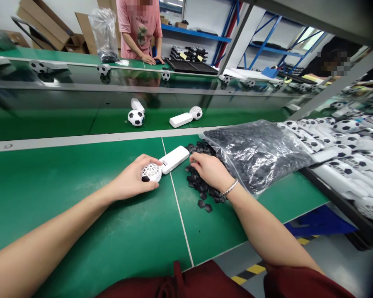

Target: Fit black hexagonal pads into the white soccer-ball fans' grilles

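My left hand [136, 176] is wrapped round the round head of a white handheld fan with a soccer-ball pattern [176, 159]. The fan lies on the green tabletop, its handle pointing right and away from me. A black patch shows on the head, while other cells of its grille are white. My right hand [209, 167], with a bracelet at the wrist, is over a pile of small black pentagon pieces [194, 181]. Its thumb and forefinger are pinched together near the end of the handle; what lies between them, if anything, is hidden.
A clear plastic bag of black pieces [257, 151] lies right of the pile. Beyond it, a black tray [335, 198] holds many soccer-ball fans. Two fans, one with black patches [136, 117] and one plain white [182, 120], lie on the conveyor [112, 107]. A person [141, 33] stands opposite.
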The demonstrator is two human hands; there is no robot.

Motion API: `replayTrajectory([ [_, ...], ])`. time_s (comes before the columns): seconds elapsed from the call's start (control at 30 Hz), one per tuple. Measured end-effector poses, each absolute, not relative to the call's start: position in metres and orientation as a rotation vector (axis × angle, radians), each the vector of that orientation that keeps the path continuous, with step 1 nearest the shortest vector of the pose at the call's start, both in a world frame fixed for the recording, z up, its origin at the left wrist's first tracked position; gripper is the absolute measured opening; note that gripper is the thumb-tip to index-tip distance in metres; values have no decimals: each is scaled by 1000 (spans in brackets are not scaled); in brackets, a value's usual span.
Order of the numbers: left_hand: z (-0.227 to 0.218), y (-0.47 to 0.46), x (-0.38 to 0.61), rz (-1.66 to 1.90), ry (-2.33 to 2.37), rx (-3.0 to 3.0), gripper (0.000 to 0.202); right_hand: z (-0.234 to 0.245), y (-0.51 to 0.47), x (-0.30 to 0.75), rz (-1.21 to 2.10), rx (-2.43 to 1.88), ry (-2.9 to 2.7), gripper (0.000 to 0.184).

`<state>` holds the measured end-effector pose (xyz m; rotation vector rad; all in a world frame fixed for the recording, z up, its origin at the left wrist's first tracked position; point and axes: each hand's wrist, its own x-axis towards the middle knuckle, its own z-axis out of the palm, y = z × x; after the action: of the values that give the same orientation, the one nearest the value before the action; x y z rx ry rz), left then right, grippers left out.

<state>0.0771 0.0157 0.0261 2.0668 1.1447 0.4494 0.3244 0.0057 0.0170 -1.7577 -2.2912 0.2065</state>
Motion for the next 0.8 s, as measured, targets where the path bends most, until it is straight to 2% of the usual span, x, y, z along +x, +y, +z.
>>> replayTrajectory([
  [0.2,26,14,80,448,1112,2070,41,15,7,323,379,-1484,-2267,17],
  [0.37,25,11,82,475,1191,2016,42,13,9,326,238,-1662,-2261,22],
  [0.53,21,8,85,537,1259,1974,45,13,7,325,147,-1745,-2267,14],
  [0.8,21,11,82,548,1209,1984,42,9,7,319,286,-1705,-2329,4],
])
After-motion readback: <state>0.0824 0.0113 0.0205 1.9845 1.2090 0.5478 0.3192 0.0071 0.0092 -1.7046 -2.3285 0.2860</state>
